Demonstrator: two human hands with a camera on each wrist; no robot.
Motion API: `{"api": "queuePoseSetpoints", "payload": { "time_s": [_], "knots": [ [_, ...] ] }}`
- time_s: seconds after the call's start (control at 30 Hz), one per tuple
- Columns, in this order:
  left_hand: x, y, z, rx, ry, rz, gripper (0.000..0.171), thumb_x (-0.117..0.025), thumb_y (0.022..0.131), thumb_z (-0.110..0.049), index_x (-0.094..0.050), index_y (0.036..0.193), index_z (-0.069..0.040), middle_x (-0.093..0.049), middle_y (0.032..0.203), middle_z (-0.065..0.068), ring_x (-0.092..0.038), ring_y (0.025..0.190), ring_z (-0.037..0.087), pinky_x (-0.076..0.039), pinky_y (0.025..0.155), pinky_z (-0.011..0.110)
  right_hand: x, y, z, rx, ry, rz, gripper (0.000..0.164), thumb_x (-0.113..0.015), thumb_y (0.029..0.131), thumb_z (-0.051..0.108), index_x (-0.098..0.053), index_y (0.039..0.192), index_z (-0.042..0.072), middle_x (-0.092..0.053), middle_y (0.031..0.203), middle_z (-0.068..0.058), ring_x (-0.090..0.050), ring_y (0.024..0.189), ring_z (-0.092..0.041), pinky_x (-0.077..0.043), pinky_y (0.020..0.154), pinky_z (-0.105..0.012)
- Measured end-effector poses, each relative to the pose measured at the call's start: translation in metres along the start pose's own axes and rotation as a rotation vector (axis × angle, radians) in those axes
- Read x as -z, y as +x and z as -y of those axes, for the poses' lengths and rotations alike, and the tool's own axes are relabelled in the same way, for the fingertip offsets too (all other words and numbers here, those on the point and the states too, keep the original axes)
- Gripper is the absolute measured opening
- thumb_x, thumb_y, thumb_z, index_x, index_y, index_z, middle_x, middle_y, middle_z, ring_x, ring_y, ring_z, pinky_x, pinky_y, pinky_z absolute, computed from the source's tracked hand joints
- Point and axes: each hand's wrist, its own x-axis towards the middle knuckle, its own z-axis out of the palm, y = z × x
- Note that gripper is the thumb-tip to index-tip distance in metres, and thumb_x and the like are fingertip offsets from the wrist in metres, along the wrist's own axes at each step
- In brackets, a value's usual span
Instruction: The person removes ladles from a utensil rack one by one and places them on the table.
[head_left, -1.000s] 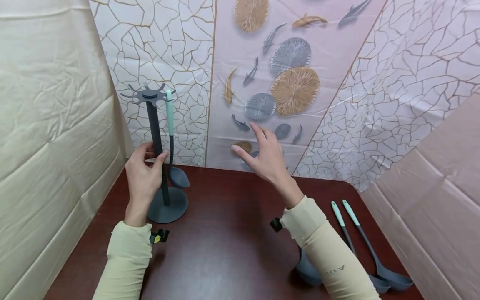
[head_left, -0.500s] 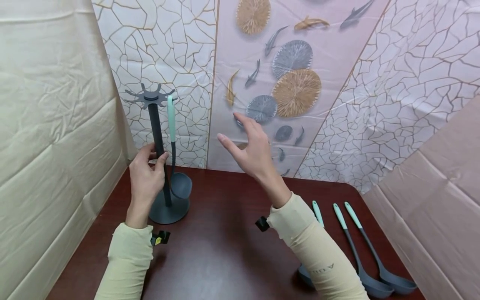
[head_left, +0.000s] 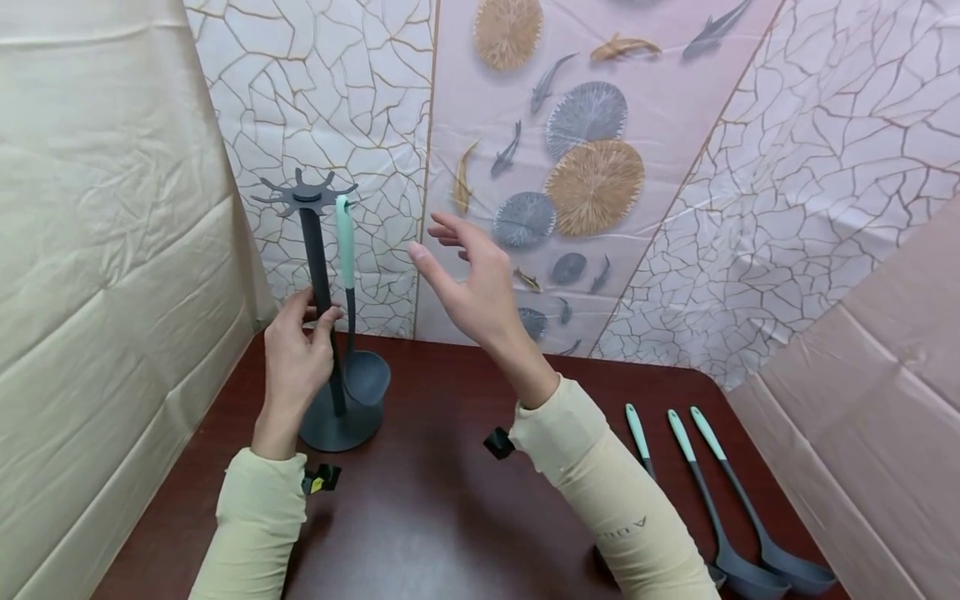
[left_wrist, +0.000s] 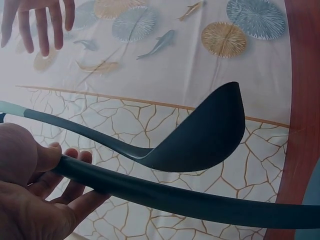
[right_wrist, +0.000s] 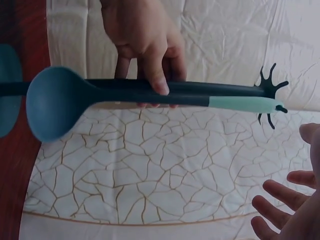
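Note:
A dark grey utensil stand point(head_left: 317, 258) with a round base and a ring of prongs on top stands upright on the table at the left. My left hand point(head_left: 298, 354) grips its pole about halfway up, thumb on one side and fingers on the other. From one prong hangs a ladle point(head_left: 347, 250) by the hole in its mint-green handle; its grey bowl point(right_wrist: 57, 102) hangs above the base. My right hand point(head_left: 480, 283) is raised in the air to the right of the stand, fingers extended and thumb apart, touching nothing.
Several more mint-handled utensils point(head_left: 681, 433) lie on the right of the dark red table point(head_left: 420, 517), their lower ends partly behind my right sleeve point(head_left: 615, 492). A patterned cloth point(head_left: 360, 108) hangs at the back, with plain cloth point(head_left: 127, 250) on the left side.
My right hand has moved left, closer to the stand. The hanging ladle and the pronged top have turned, so the bowl faces more toward me. My left hand keeps its grip on the pole.

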Motion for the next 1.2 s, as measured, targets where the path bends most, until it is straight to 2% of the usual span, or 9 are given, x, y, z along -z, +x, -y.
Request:
{"api": "queuePoseSetpoints", "payload": {
  "time_s": [0.13, 0.5, 0.73, 0.83, 1.03, 1.2],
  "knots": [
    [0.004, 0.001, 0.002, -0.017, 0.006, -0.002, 0.025, -0.063, 0.106, -0.004, -0.068, 0.130, -0.001, -0.072, 0.114, 0.015, -0.073, 0.102, 0.029, -0.047, 0.076, 0.007, -0.007, 0.005, 0.007, 0.004, 0.050, 0.019, 0.052, -0.069, 0.102, 0.039, -0.063, 0.146, 0.013, -0.073, 0.129, -0.005, -0.066, 0.121, -0.018, -0.051, 0.103, -0.045],
    [0.006, 0.002, 0.001, -0.008, -0.016, 0.037, 0.027, -0.061, 0.107, -0.004, -0.066, 0.133, 0.001, -0.067, 0.114, 0.020, -0.072, 0.101, 0.034, -0.047, 0.074, 0.007, -0.020, 0.010, 0.023, -0.025, 0.114, 0.076, 0.055, -0.069, 0.102, 0.039, -0.060, 0.149, 0.013, -0.071, 0.133, -0.005, -0.065, 0.121, -0.017, -0.052, 0.102, -0.041],
    [0.005, 0.003, 0.000, 0.001, -0.012, 0.039, 0.023, -0.060, 0.107, -0.004, -0.067, 0.129, 0.000, -0.069, 0.116, 0.017, -0.073, 0.102, 0.031, -0.048, 0.078, 0.008, -0.029, 0.019, 0.030, -0.052, 0.144, 0.091, 0.056, -0.074, 0.099, 0.040, -0.062, 0.148, 0.016, -0.072, 0.124, 0.002, -0.070, 0.107, -0.010, -0.054, 0.093, -0.029],
    [0.003, 0.002, 0.000, -0.009, -0.019, 0.042, 0.022, -0.061, 0.107, -0.004, -0.067, 0.127, 0.000, -0.070, 0.116, 0.016, -0.074, 0.102, 0.030, -0.049, 0.078, 0.008, -0.032, 0.023, 0.033, -0.066, 0.159, 0.099, 0.055, -0.076, 0.098, 0.038, -0.062, 0.147, 0.016, -0.072, 0.123, 0.002, -0.070, 0.104, -0.008, -0.055, 0.092, -0.028],
    [0.000, 0.002, 0.001, -0.004, -0.029, 0.051, 0.023, -0.061, 0.106, -0.004, -0.067, 0.128, -0.001, -0.069, 0.117, 0.019, -0.074, 0.102, 0.029, -0.049, 0.077, 0.009, -0.041, 0.026, 0.039, -0.038, 0.093, 0.122, 0.055, -0.077, 0.098, 0.033, -0.062, 0.147, 0.013, -0.072, 0.127, -0.005, -0.069, 0.106, -0.012, -0.055, 0.093, -0.029],
    [0.000, 0.001, 0.001, 0.006, -0.025, 0.052, 0.025, -0.062, 0.106, -0.004, -0.066, 0.131, -0.002, -0.069, 0.115, 0.018, -0.073, 0.101, 0.029, -0.049, 0.076, 0.008, -0.048, 0.028, 0.045, -0.034, 0.053, 0.139, 0.053, -0.077, 0.099, 0.031, -0.061, 0.146, 0.013, -0.072, 0.125, -0.004, -0.069, 0.105, -0.013, -0.053, 0.089, -0.022]
  ]
}}
